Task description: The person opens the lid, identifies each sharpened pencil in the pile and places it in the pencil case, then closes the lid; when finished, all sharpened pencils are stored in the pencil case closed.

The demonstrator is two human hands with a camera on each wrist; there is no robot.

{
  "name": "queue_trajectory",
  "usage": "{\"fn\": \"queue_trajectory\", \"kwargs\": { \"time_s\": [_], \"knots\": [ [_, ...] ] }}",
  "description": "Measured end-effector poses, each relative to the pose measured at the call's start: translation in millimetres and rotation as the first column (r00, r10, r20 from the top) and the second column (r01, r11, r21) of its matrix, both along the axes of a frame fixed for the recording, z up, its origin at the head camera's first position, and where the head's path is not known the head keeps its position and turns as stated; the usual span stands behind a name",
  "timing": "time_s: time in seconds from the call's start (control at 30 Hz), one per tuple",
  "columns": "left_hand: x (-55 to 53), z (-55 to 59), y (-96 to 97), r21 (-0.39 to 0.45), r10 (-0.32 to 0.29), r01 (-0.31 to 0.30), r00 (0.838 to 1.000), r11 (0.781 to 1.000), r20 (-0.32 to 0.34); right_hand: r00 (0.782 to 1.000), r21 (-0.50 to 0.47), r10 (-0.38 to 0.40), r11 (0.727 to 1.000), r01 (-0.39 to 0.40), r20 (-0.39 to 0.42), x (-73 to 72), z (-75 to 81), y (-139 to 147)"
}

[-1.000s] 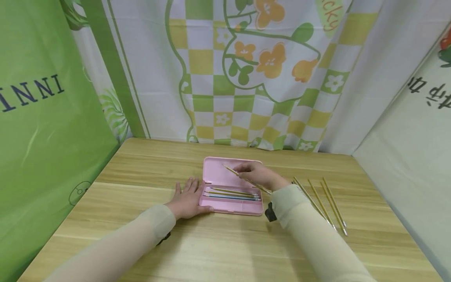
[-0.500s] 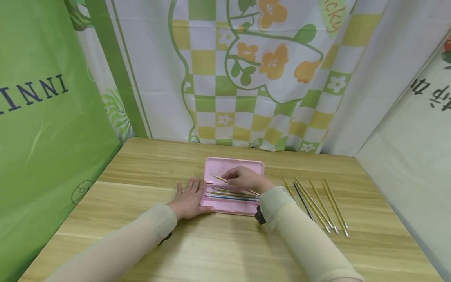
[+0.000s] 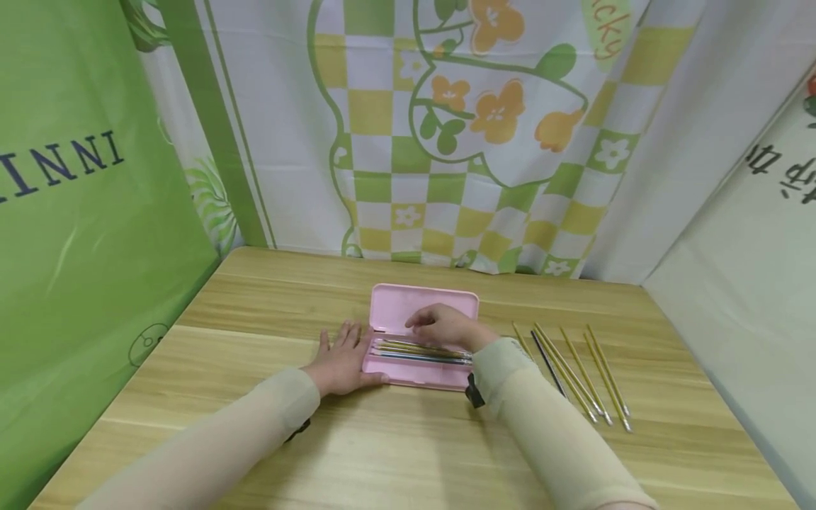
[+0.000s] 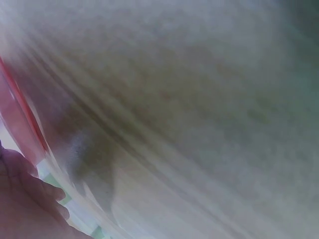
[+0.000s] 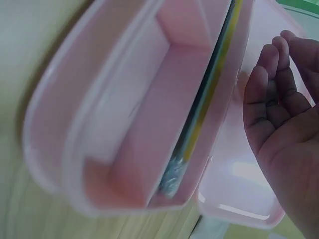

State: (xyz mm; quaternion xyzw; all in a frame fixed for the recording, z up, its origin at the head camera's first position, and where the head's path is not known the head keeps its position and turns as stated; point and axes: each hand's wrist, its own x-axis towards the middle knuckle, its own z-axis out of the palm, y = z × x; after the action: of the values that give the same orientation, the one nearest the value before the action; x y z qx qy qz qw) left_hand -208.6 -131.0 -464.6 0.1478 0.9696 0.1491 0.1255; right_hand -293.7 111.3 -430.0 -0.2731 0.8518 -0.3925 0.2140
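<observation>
An open pink pencil case [image 3: 414, 370] lies on the table, its lid [image 3: 392, 304] laid back behind it. Several pencils [image 3: 414, 352] lie lengthwise in its rear compartment; the front compartment [image 5: 149, 99] holds nothing visible. My left hand [image 3: 341, 365] rests with spread, straight fingers at the case's left side, the thumb along the front corner. Over the lid and the rear compartment hovers my right hand [image 3: 446, 327], fingers loosely bent, with nothing between them. In the right wrist view that hand [image 5: 291, 114] shows an uncovered palm beside the case.
To the right of the case, several yellow pencils [image 3: 576, 368] and a dark pencil [image 3: 548, 361] lie spread on the wooden table [image 3: 382, 446]. A patterned curtain [image 3: 382, 156] hangs behind the table, with a green cloth [image 3: 83, 234] on the left.
My right hand moved left and down with a yellow pencil, then let it go into the rear compartment. The left hand has stayed beside the case.
</observation>
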Motion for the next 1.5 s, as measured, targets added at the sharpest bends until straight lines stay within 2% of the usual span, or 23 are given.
{"fn": "queue_trajectory", "kwargs": {
  "time_s": [0.17, 0.33, 0.47, 0.57, 0.8, 0.93, 1.1, 1.27, 1.37, 1.5],
  "knots": [
    [-2.0, -5.2, -2.8, 0.001, 0.012, -0.012, 1.0, 1.0, 0.0, 0.999, 0.018, -0.053, 0.998, 0.053, 0.001, 1.8, 0.9, 14.4],
    [-2.8, -8.6, -1.9, 0.013, 0.002, -0.002, 1.0, 1.0, -0.007, 0.989, -0.03, -0.119, 0.992, 0.122, 0.091, 2.4, 0.4, 44.0],
    [-2.8, -9.3, -0.5, 0.018, -0.005, 0.005, 1.0, 1.0, -0.008, 0.973, -0.125, -0.136, 0.979, 0.162, 0.188, 1.6, 2.9, 70.9],
    [-2.6, -11.0, -0.8, 0.012, -0.004, 0.004, 1.0, 1.0, -0.002, 0.963, -0.149, -0.143, 0.972, 0.18, 0.229, 1.7, 8.4, 87.8],
    [-2.0, -9.6, -1.3, 0.029, -0.005, 0.004, 1.0, 1.0, 0.007, 0.956, -0.122, -0.206, 0.964, 0.234, 0.211, 9.0, 21.2, 118.3],
    [-1.8, -8.1, -0.7, 0.017, -0.004, 0.004, 1.0, 1.0, 0.009, 0.952, -0.129, -0.238, 0.955, 0.265, 0.193, 12.8, 20.8, 134.0],
    [-3.8, -11.6, -1.3, 0.021, -0.006, 0.006, 1.0, 1.0, 0.002, 0.943, -0.116, -0.286, 0.945, 0.307, 0.168, 15.4, 16.5, 152.7],
    [-6.8, -16.5, -3.2, 0.026, -0.007, 0.007, 1.0, 1.0, 0.001, 0.916, -0.042, -0.379, 0.921, 0.387, 0.128, 21.5, 12.2, 166.9],
    [-8.6, -18.1, -3.8, 0.024, -0.009, 0.009, 1.0, 1.0, 0.0, 0.891, -0.015, -0.441, 0.895, 0.445, 0.108, 26.2, 9.3, 171.6],
    [-8.6, -18.3, -4.0, 0.027, -0.01, 0.01, 1.0, 1.0, -0.001, 0.872, 0.019, -0.484, 0.875, 0.483, 0.071, 30.0, 2.8, 173.5]
  ]
}}
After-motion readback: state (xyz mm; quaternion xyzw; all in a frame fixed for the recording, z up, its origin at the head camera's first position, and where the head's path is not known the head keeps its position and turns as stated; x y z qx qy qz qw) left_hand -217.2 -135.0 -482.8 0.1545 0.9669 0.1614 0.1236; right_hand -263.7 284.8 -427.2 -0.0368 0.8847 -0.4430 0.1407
